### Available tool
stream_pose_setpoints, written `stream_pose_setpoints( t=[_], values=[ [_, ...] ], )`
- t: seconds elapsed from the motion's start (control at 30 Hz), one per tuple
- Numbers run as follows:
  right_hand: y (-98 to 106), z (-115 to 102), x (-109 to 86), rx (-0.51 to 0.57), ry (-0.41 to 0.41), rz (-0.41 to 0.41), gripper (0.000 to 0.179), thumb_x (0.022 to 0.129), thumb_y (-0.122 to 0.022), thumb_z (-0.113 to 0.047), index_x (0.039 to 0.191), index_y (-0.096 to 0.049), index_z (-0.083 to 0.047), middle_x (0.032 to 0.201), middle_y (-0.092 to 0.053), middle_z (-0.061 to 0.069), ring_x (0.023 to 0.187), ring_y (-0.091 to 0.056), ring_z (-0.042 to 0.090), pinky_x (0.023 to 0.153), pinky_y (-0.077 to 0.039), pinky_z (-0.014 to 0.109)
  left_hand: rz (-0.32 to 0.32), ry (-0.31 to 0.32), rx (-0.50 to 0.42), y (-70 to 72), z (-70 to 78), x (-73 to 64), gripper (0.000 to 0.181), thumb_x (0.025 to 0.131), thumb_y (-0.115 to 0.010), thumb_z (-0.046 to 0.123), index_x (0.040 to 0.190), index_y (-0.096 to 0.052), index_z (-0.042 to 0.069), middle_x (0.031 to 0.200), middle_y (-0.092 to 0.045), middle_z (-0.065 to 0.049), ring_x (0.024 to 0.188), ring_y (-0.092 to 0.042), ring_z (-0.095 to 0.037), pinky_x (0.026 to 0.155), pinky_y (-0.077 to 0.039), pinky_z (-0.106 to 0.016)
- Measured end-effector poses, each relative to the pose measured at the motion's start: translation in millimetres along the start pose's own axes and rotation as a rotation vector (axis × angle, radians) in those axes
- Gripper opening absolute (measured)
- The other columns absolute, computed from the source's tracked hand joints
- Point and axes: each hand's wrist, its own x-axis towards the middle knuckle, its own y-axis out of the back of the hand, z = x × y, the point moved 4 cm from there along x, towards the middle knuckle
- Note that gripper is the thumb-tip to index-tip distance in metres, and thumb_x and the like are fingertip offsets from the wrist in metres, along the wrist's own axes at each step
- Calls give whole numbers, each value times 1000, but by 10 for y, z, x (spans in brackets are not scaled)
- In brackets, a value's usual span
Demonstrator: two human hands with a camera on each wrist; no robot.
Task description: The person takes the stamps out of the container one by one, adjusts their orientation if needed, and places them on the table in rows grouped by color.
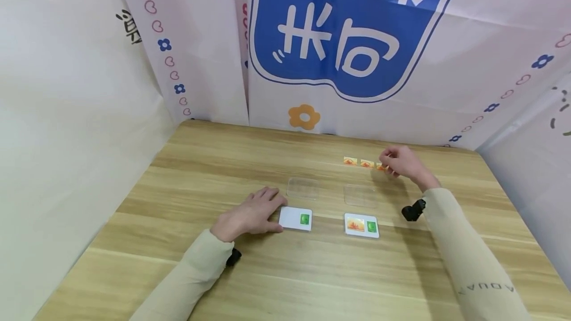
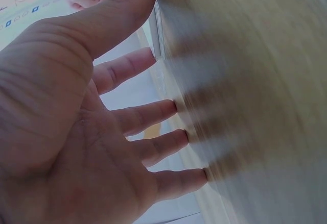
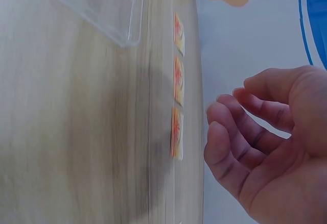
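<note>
My left hand [image 1: 256,212] rests on the table with straight, spread fingers. Its thumb and index fingertip touch the left end of a flat white case [image 1: 292,217], which bears a green sticker [image 1: 305,219] on its right side. At the back right, my right hand [image 1: 403,162] hovers beside a row of three orange-and-yellow stickers [image 1: 367,163]. Its fingers [image 3: 219,142] are loosely bent with nothing between them, near the closest sticker [image 3: 177,134]. A second white case [image 1: 361,232] carries an orange picture sticker [image 1: 355,225] and a green one [image 1: 371,227].
Behind the white cases lie two clear plastic trays or lids [image 1: 302,188], the other lid [image 1: 359,195] being farther right. The wooden table [image 1: 312,281] meets a printed cloth [image 1: 214,63] at the back. Black wrist devices [image 1: 413,210] sit at both cuffs.
</note>
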Motion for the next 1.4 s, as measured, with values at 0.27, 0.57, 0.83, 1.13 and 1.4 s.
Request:
stream_pose_setpoints(
  t=[0.27,0.57,0.83,1.13,1.4],
  values=[
    [-76,-67,-8,5,24,19,36,102,-49,-25,121,-56,4,99,-62,20,80,-63,28,65,-57,36,-11,-2,-7,15,5,10,55,90,-70,40,137,-48,21,158,-29,-15,149,-19,-41,114,-21,-67],
    [-178,-219,-50,26,71,-2,35,103,-50,-26,121,-57,3,106,-61,25,81,-64,32,66,-57,38,-12,11,-5,3,-10,-3,55,90,-70,40,137,-48,21,159,-29,-16,149,-19,-41,114,-22,-66],
    [-193,-321,-172,33,74,-6,39,102,-52,-32,122,-56,1,106,-61,25,83,-64,33,68,-58,39,-8,7,5,8,-4,-8,55,90,-70,41,137,-48,22,158,-30,-14,149,-20,-39,115,-22,-65],
    [-298,-405,-275,60,135,6,33,101,-55,-28,116,-59,1,98,-62,22,77,-64,32,65,-57,38,6,7,5,2,-1,-16,55,89,-70,41,137,-49,22,158,-32,-12,149,-22,-36,115,-22,-65],
    [-372,-480,-376,95,149,-8,33,101,-56,-29,118,-58,-1,99,-62,18,76,-63,24,63,-57,34,0,8,0,-6,-5,-9,55,90,-70,41,137,-49,22,158,-31,-13,149,-20,-39,115,-22,-66]
  ],
)
